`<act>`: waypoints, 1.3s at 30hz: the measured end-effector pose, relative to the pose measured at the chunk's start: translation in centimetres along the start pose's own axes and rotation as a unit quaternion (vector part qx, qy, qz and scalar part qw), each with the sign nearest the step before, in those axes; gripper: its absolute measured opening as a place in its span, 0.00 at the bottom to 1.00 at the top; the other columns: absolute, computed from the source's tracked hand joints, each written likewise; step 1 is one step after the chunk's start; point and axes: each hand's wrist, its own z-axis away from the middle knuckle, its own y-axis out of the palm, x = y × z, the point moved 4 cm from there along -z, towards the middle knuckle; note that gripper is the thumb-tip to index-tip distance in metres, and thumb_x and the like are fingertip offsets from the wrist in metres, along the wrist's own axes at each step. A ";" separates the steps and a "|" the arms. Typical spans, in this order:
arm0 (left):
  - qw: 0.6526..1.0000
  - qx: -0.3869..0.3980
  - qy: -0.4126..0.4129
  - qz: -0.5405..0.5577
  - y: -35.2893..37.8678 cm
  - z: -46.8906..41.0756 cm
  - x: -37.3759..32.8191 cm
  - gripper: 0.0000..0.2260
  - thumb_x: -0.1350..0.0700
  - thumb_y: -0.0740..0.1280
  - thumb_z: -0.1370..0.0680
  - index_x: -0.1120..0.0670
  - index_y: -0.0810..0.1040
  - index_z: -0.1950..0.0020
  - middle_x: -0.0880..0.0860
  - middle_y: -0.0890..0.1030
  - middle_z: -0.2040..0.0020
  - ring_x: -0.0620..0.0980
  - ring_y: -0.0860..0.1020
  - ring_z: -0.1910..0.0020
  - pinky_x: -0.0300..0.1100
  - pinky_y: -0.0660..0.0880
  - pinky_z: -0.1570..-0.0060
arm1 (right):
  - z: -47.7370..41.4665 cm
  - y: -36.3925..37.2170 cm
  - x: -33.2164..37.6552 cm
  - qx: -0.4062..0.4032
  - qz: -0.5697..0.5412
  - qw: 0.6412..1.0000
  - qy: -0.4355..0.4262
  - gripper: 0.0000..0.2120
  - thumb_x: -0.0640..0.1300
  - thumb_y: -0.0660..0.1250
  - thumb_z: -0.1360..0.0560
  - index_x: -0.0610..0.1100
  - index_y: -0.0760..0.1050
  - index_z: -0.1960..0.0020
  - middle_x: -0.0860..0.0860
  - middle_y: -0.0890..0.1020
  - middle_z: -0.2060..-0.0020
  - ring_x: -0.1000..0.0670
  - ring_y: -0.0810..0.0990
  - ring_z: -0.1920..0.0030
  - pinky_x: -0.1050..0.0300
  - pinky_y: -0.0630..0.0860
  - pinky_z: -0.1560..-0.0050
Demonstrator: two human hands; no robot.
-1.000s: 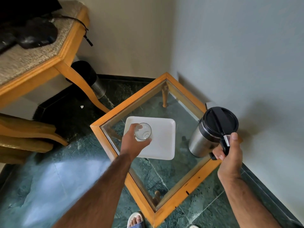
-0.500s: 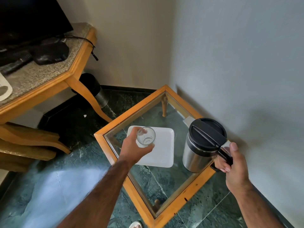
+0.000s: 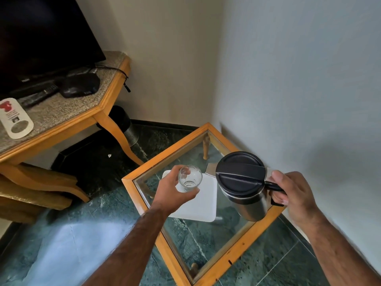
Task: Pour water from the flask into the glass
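Both picked up, nothing poured: glass looks empty, wrapped in left hand over white tray on desk. Flask raised beside it, lid on, handle clasped in right hand; tipping spout over glass remains.

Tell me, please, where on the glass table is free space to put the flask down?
Bare glass lies between the white tray and the table's near wooden frame, under the flask. The far corner by the wall also looks free. The tray's side is crowded.

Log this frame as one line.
left hand: holds glass above tray | right hand: holds flask by handle, lid on | pour: not started
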 end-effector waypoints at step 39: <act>0.999 0.031 -0.023 0.038 0.9 1.3 -0.2 0.29 0.51 0.83 0.33 0.42 0.75 0.37 0.41 0.82 0.44 0.44 0.80 0.43 0.37 0.75 0.41 | -3.0 3.3 4.6 0.132 0.264 0.955 0.012 0.32 0.67 0.65 0.30 0.46 0.62 0.81 0.52 0.62 0.83 0.47 0.60 0.78 0.52 0.61 0.69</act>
